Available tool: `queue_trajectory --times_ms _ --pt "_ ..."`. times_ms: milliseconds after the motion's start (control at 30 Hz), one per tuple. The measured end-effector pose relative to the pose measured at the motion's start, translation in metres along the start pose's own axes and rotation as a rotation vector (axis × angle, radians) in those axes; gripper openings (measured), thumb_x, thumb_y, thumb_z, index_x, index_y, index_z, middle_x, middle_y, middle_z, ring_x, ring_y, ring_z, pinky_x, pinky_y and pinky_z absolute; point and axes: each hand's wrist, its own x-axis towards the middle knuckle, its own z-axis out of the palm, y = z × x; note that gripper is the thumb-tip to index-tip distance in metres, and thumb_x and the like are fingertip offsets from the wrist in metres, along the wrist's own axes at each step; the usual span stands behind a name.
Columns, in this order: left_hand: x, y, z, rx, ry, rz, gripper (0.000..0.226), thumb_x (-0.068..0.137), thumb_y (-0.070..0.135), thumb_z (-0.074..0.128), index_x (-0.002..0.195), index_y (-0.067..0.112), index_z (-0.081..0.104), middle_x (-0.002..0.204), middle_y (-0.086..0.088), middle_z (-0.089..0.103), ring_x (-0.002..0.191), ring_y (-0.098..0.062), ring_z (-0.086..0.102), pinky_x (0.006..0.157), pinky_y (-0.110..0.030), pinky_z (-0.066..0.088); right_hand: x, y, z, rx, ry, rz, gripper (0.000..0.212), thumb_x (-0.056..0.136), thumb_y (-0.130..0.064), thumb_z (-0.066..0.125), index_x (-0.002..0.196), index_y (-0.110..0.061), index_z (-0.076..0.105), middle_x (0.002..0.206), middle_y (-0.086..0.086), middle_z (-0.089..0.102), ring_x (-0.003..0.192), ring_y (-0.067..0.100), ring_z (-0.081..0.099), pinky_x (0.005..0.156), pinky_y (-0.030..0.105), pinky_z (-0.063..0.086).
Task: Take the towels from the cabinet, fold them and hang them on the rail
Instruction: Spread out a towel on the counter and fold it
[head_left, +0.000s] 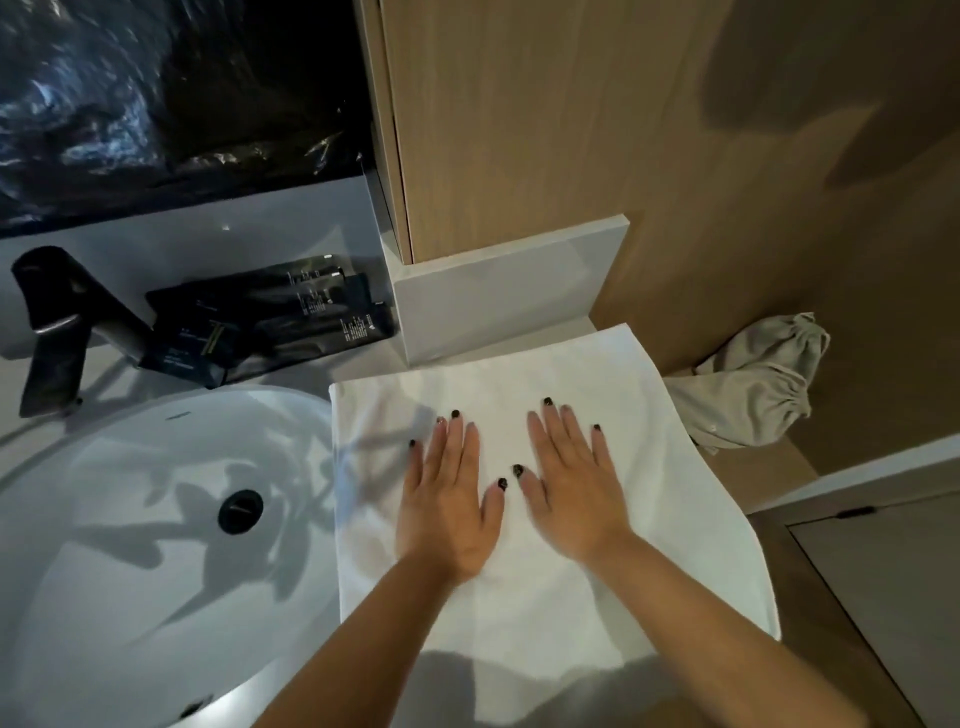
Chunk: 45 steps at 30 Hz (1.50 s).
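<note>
A white towel lies spread flat on the vanity counter to the right of the basin, its right part hanging over the counter's edge. My left hand and my right hand press flat on its middle, side by side, fingers straight and pointing away from me. A wooden cabinet rises right behind the towel. No rail is in view.
A white basin with a dark drain fills the lower left, with a black tap behind it. Black sachets lie on the counter beside the tap. A crumpled grey cloth hangs to the right of the counter.
</note>
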Motion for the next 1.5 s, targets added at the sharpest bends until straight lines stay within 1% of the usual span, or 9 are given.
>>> queue_trajectory --times_ms 100,300,467,667,833,967,1167,1333,1500 --pt "0.006 -0.013 0.0 0.058 -0.052 -0.003 0.077 0.094 0.058 0.014 0.158 0.017 0.008 0.165 -0.006 0.0 0.152 -0.024 -0.002 0.121 -0.045 -0.002 0.0 0.041 -0.005 -0.037 0.02 0.057 0.077 0.089 -0.063 -0.005 0.155 -0.025 -0.015 0.161 -0.005 -0.024 0.148 0.015 -0.022 0.122 0.044 -0.009" --pt "0.01 -0.01 -0.018 0.119 -0.153 -0.087 0.081 0.088 0.055 -0.003 0.157 0.012 -0.007 0.164 -0.01 -0.015 0.151 -0.027 -0.015 0.121 -0.047 -0.008 -0.015 0.092 -0.024 -0.035 -0.031 0.203 0.084 0.085 -0.061 -0.006 0.156 -0.016 -0.01 0.164 0.0 -0.017 0.15 0.016 -0.016 0.122 0.044 -0.006" --pt "-0.019 0.048 -0.012 -0.063 -0.112 0.024 0.076 0.087 0.047 -0.009 0.155 0.013 -0.012 0.158 -0.003 -0.026 0.144 -0.019 -0.031 0.118 -0.038 -0.02 -0.058 0.029 -0.011 0.058 0.066 -0.025 0.064 0.099 -0.041 0.012 0.155 -0.01 0.013 0.163 0.004 0.004 0.152 0.023 0.003 0.121 0.043 0.001" --pt "-0.032 0.041 0.01 0.128 -0.109 0.102 0.074 0.093 0.053 0.005 0.157 0.016 0.002 0.164 -0.005 -0.007 0.149 -0.021 -0.015 0.121 -0.044 -0.006 -0.082 0.074 -0.006 0.04 -0.018 0.095 0.081 0.087 -0.064 -0.016 0.156 -0.023 -0.009 0.162 -0.003 -0.018 0.149 0.017 -0.02 0.122 0.042 -0.01" --pt "-0.03 0.055 0.003 0.083 -0.157 0.04 0.084 0.085 0.055 -0.007 0.158 0.015 0.001 0.165 -0.006 -0.011 0.149 -0.019 -0.02 0.122 -0.047 -0.008 -0.113 0.115 -0.032 0.506 0.237 0.215 0.049 0.104 -0.038 0.032 0.148 -0.019 0.036 0.158 -0.005 0.026 0.15 0.016 0.013 0.122 0.041 0.015" --pt "-0.039 0.094 0.003 -0.001 -0.149 0.05 0.087 0.081 0.055 -0.016 0.156 0.013 -0.004 0.163 -0.006 -0.016 0.146 -0.018 -0.025 0.12 -0.041 -0.013 -0.16 0.134 -0.033 0.935 0.528 0.564 0.028 0.097 -0.011 0.056 0.122 -0.022 0.058 0.122 -0.005 0.055 0.109 0.005 0.054 0.098 0.03 0.044" --pt "-0.058 0.143 0.029 0.047 -0.171 0.212 0.073 0.098 0.055 0.003 0.157 0.016 0.02 0.164 -0.011 0.009 0.151 -0.027 0.002 0.121 -0.055 0.007 -0.207 0.137 -0.011 0.963 0.436 0.549 0.023 0.092 -0.006 0.062 0.101 -0.027 0.063 0.102 -0.007 0.058 0.085 -0.004 0.057 0.07 0.01 0.048" --pt "-0.057 0.145 0.029 0.136 -0.168 0.201 0.073 0.091 0.058 -0.006 0.158 0.029 -0.002 0.165 0.0 -0.012 0.15 -0.016 -0.018 0.119 -0.042 -0.015 -0.211 0.135 0.003 0.926 0.242 0.525 0.016 0.091 -0.01 0.064 0.103 -0.021 0.065 0.101 -0.011 0.057 0.082 0.001 0.058 0.068 0.01 0.046" --pt "-0.056 0.142 0.035 0.145 -0.159 0.189 0.066 0.097 0.057 0.004 0.157 0.031 0.0 0.165 0.001 -0.009 0.15 -0.015 -0.018 0.122 -0.045 -0.009 -0.207 0.13 0.021 0.934 0.301 0.55 0.027 0.091 0.007 0.055 0.089 -0.018 0.066 0.093 -0.004 0.064 0.083 0.007 0.06 0.07 0.014 0.046"
